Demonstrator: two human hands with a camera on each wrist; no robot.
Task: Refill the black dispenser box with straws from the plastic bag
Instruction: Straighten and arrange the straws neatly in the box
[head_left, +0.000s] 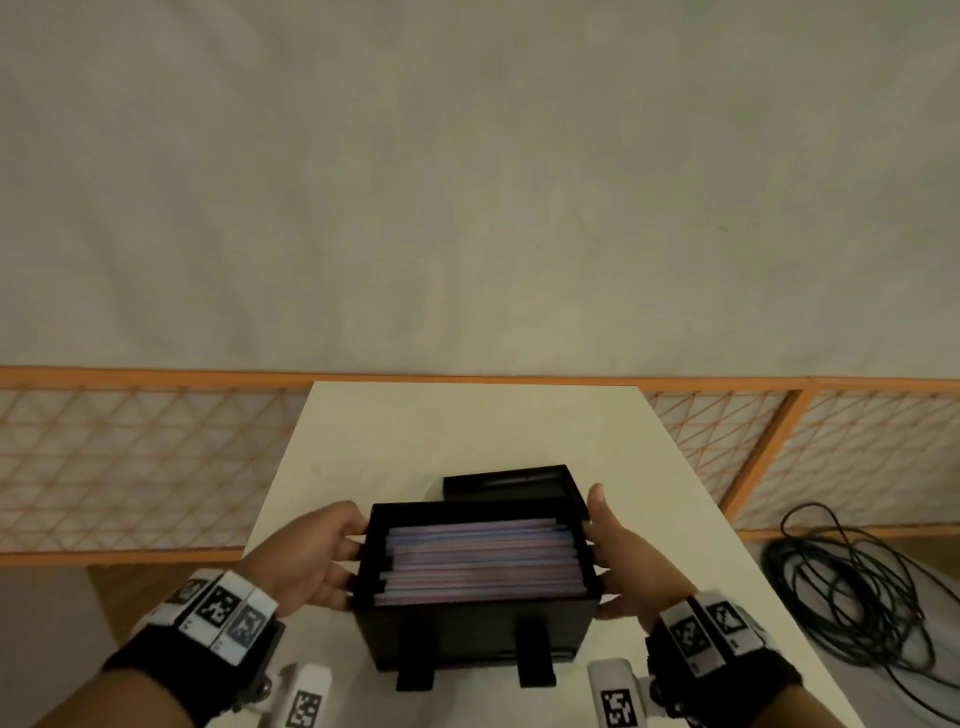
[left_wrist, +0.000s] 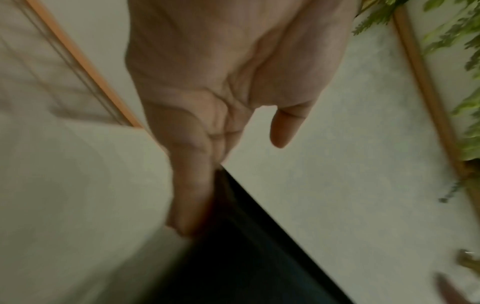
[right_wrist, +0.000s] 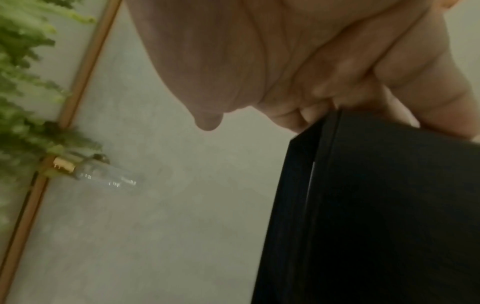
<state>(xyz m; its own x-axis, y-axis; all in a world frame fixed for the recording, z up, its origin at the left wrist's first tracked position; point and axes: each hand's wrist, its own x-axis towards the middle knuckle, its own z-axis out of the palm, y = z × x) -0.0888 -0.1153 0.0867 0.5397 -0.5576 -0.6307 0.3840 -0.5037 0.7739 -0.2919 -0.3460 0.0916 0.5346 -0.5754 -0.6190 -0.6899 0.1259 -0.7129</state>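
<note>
The black dispenser box (head_left: 470, 631) sits at the near end of the white table (head_left: 467, 426), its top uncovered. Inside lie several pink and blue wrapped straws (head_left: 483, 564), stacked close to the rim. My left hand (head_left: 332, 556) presses straight fingers (left_wrist: 189, 195) flat against the box's left wall (left_wrist: 246, 257), thumb held apart. My right hand (head_left: 615, 564) holds the right wall (right_wrist: 389, 205), its fingers (right_wrist: 306, 115) bent over the top edge and thumb pointing up. The box's black lid (head_left: 511, 483) lies just behind it. No plastic bag is in view.
An orange lattice fence (head_left: 130, 467) runs behind the table, below a pale wall. A coil of black cable (head_left: 857, 597) lies on the floor to the right. The wrist views show green foliage (right_wrist: 26, 82) and a clear bottle (right_wrist: 103, 174) off to the side.
</note>
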